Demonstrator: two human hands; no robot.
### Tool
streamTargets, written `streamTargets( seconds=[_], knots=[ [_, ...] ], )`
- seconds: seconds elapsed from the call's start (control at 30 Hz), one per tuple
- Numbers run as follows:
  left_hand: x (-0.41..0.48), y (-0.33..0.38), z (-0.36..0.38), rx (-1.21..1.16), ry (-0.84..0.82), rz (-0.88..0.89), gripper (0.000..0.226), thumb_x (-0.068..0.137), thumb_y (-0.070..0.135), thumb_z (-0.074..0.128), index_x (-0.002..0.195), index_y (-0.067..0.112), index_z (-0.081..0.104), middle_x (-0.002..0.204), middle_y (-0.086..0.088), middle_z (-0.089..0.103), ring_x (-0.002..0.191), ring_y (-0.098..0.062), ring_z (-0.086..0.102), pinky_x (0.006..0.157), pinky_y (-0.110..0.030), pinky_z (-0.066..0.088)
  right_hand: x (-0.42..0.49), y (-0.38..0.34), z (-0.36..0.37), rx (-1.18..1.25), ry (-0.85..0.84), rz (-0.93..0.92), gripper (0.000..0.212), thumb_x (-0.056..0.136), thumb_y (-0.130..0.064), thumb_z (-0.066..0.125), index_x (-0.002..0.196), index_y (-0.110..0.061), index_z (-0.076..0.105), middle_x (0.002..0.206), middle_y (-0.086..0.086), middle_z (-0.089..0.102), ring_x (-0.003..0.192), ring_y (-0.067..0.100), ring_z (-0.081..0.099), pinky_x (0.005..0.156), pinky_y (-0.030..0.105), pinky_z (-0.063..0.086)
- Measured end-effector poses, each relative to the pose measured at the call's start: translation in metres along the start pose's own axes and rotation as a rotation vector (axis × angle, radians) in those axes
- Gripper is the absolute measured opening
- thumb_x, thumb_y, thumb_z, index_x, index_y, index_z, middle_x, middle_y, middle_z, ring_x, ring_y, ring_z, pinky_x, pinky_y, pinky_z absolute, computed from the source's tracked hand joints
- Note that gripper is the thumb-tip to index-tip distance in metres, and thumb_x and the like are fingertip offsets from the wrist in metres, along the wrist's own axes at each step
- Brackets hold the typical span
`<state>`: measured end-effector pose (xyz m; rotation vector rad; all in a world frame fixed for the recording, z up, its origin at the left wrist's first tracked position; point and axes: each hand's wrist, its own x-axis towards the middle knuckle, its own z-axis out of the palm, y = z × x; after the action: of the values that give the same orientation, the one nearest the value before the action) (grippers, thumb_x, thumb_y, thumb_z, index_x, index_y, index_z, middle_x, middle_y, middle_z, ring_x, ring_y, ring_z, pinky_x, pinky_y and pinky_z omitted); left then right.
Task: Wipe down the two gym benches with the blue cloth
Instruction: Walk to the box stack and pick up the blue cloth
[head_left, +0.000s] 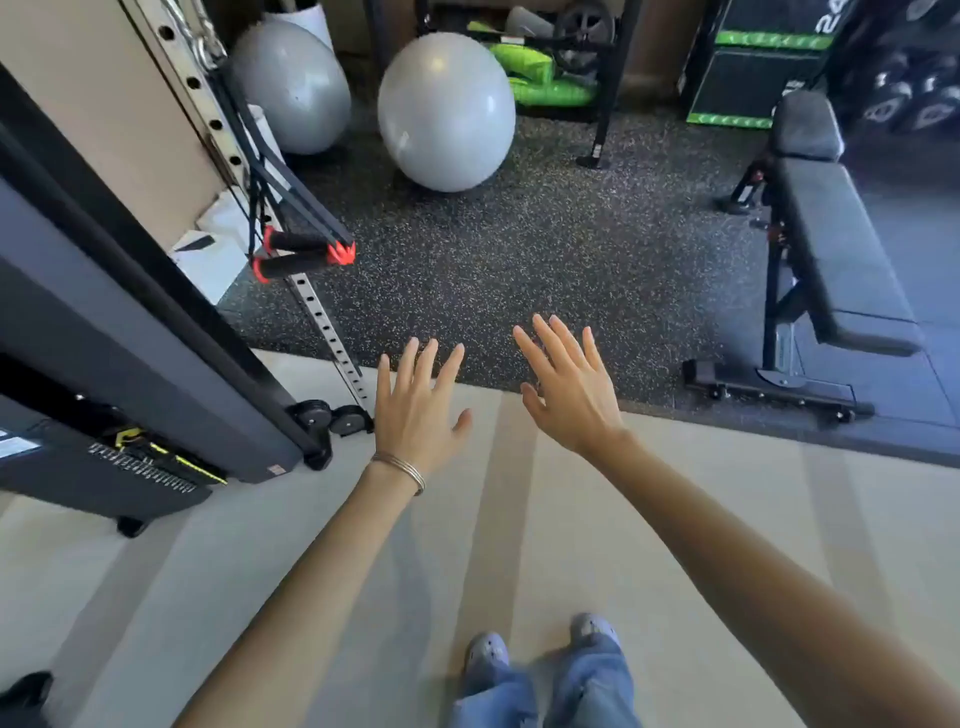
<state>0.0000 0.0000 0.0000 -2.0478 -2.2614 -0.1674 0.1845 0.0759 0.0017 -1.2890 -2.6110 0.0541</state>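
Observation:
My left hand and my right hand are stretched out in front of me, palms down, fingers spread, holding nothing. Both hover over the line where the beige floor meets the dark speckled rubber mat. One black padded gym bench on a black frame stands on the mat at the right, well away from my right hand. No blue cloth shows anywhere in the view. A thin bangle sits on my left wrist.
A cable machine with red-ended handles fills the left side. Two grey exercise balls rest at the back, near a rack with green gear. Dumbbells sit at the far right. My feet stand on the beige floor.

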Motion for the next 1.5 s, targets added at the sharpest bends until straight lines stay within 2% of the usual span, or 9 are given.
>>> streamTargets(
  seconds=[0.1,0.23,0.37,0.47,0.57,0.73,0.97,1.27,1.5],
  knots=[
    [-0.019,0.031,0.025,-0.075,-0.078,0.072,0.075,0.081,0.044,0.058,0.147,0.022,0.029,0.150,-0.012,0.035,0.142,-0.031,0.025,0.114,-0.052,0.019,-0.050,0.023,0.013,-0.029,-0.068,0.096,0.062,0.090,-0.027,0.053,0.146,-0.016,0.029,0.154,0.011,0.028,0.143,0.031,0.021,0.116,0.053,0.010],
    [-0.044,0.080,0.065,-0.107,-0.263,0.196,0.078,0.085,0.047,0.049,0.150,0.027,0.011,0.158,-0.008,0.018,0.146,-0.027,0.011,0.117,-0.049,0.012,-0.124,0.050,0.042,-0.020,-0.205,0.247,0.061,0.092,-0.027,0.048,0.148,-0.019,0.024,0.157,0.009,0.019,0.145,0.029,0.013,0.117,0.050,0.005],
    [-0.053,0.119,0.090,-0.097,-0.360,0.310,0.081,0.086,0.047,0.047,0.151,0.029,0.003,0.159,-0.007,0.009,0.147,-0.024,0.004,0.117,-0.047,0.009,-0.173,0.072,0.055,-0.006,-0.286,0.366,0.063,0.092,-0.028,0.046,0.149,-0.021,0.020,0.158,0.007,0.016,0.146,0.028,0.011,0.117,0.049,0.004],
    [-0.049,0.144,0.100,-0.101,-0.364,0.409,0.081,0.085,0.047,0.047,0.151,0.029,0.002,0.159,-0.008,0.008,0.147,-0.024,0.003,0.117,-0.045,0.007,-0.195,0.086,0.056,0.030,-0.276,0.421,0.063,0.091,-0.024,0.049,0.148,-0.020,0.024,0.157,0.009,0.020,0.145,0.030,0.015,0.117,0.050,0.006],
    [-0.042,0.171,0.108,-0.095,-0.374,0.468,0.081,0.085,0.047,0.046,0.150,0.029,0.002,0.160,-0.007,0.006,0.147,-0.024,0.003,0.118,-0.044,0.007,-0.210,0.101,0.059,0.054,-0.297,0.468,0.063,0.092,-0.025,0.047,0.149,-0.020,0.020,0.158,0.008,0.017,0.146,0.030,0.013,0.117,0.049,0.004],
    [-0.021,0.214,0.118,-0.068,-0.422,0.507,0.082,0.085,0.049,0.045,0.150,0.030,0.000,0.160,-0.005,0.005,0.147,-0.024,0.003,0.118,-0.046,0.009,-0.224,0.134,0.060,0.073,-0.303,0.531,0.062,0.096,-0.029,0.042,0.150,-0.023,0.013,0.159,0.006,0.010,0.147,0.027,0.008,0.118,0.047,0.000],
    [0.031,0.285,0.116,-0.028,-0.378,0.546,0.081,0.085,0.049,0.045,0.150,0.029,0.002,0.160,-0.006,0.005,0.147,-0.024,0.003,0.118,-0.045,0.004,-0.227,0.217,0.043,0.091,-0.265,0.588,0.062,0.095,-0.028,0.043,0.150,-0.022,0.015,0.159,0.005,0.013,0.146,0.025,0.010,0.118,0.045,0.002],
    [0.079,0.374,0.114,-0.038,-0.355,0.583,0.079,0.086,0.049,0.043,0.150,0.030,0.002,0.160,-0.006,0.002,0.148,-0.022,0.001,0.118,-0.045,0.002,-0.217,0.318,0.017,0.058,-0.231,0.534,0.062,0.095,-0.028,0.042,0.150,-0.020,0.014,0.158,0.005,0.014,0.147,0.024,0.008,0.118,0.045,0.002],
    [0.113,0.389,0.122,-0.023,-0.356,0.565,0.078,0.086,0.049,0.043,0.150,0.030,0.002,0.160,-0.007,0.001,0.148,-0.022,-0.001,0.120,-0.045,0.003,-0.214,0.362,0.022,0.068,-0.290,0.556,0.061,0.096,-0.029,0.041,0.150,-0.019,0.014,0.158,0.007,0.014,0.146,0.024,0.010,0.118,0.044,0.006]
  ],
)
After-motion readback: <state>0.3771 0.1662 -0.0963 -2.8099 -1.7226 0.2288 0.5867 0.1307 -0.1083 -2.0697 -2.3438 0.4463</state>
